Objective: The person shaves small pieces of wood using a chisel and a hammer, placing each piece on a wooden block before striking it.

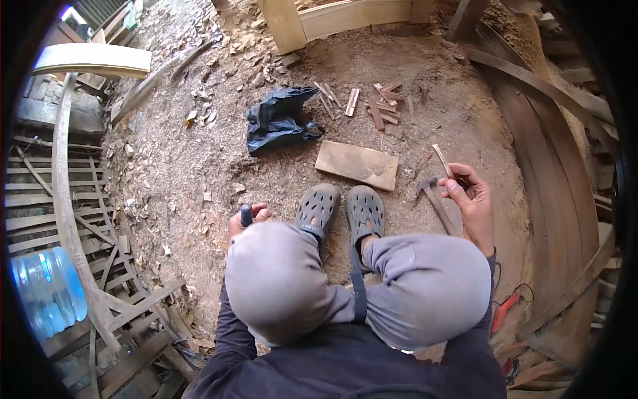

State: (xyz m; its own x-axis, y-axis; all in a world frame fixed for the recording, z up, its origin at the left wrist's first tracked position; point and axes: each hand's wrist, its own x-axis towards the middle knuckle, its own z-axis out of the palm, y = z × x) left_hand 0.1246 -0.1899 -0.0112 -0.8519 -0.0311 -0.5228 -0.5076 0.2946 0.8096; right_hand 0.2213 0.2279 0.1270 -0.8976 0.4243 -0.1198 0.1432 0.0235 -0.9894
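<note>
The right hand pinches a thin, pale wooden sliver between thumb and fingertips, holding it up just beyond the right knee. The sliver looks slim and roughly tapered, so by my judgement it is already split down to peg size, though whether it is finished cannot be told at this scale. The left hand is clenched around a dark tool handle; the knee hides the working end, so what kind of tool it is stays unclear.

Taking the sliver as landmark: just below it and toward the feet, a hammer lies on the ground, untouched. Left of it a flat wooden board rests on the dirt in front of the grey clogs, bare on top, which suggests no piece is being worked on it now. Farther beyond it, a scatter of short wooden sticks lies loose; they look like cut blanks or finished pegs, and I cannot tell which, so how many are left to do is uncertain. A crumpled black plastic bag sits well to the left of the sliver, next to the sticks.

Farther out, sawdust and wood chips cover the ground, curved planks run along the right, and a blue water bottle stands far left.
</note>
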